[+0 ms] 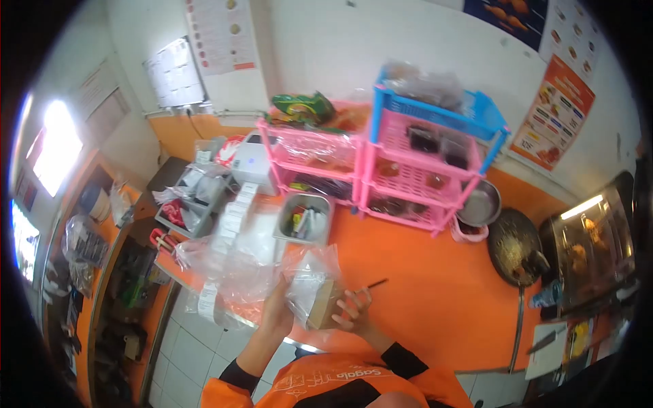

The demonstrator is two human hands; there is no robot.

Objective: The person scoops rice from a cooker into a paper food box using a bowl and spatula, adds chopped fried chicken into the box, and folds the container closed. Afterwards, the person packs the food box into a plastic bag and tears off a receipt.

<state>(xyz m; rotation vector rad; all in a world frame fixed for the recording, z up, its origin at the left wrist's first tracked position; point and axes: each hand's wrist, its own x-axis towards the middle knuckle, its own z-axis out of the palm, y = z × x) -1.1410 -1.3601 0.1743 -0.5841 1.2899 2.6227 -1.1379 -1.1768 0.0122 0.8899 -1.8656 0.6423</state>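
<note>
Both hands are near the front edge of the orange counter [422,292], around a clear plastic bag with a brown box [323,306] in it. My left hand [277,311] grips the left side of the bag [304,289]; its fingers are partly behind the plastic. On the right, my right hand [355,314] has its fingers spread against the box's right side. A thin dark stick [378,283] juts out beside the right fingers, and I cannot tell whether they hold it. White paper shows through the bag.
Behind the hands stand a metal tray [325,234] with small items, pink racks [415,221] and a printer [255,163] with a long paper strip. Crumpled plastic bags [235,272] lie at the left. A wok [507,238] and a glass food warmer [592,251] are at the right.
</note>
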